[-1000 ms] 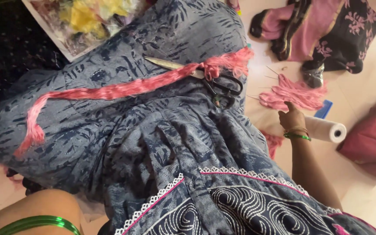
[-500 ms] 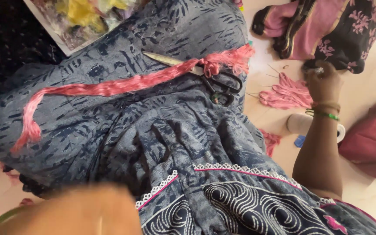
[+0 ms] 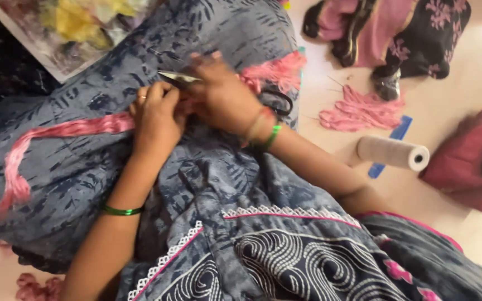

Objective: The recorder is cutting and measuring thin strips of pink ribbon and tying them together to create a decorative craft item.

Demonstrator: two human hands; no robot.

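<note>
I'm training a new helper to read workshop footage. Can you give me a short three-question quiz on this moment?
1. True or false: both hands meet over the pink thread bundle on the blue printed cloth.
2. What lies on the floor between the loose pink threads and the red bag? A) a white thread spool B) a teacup C) a book
3. What colour is the bangle on the left hand's wrist?

Key
1. True: the left hand and right hand are together at the bundle, by the scissors.
2. A: the white thread spool.
3. Green: the green bangle.
</note>
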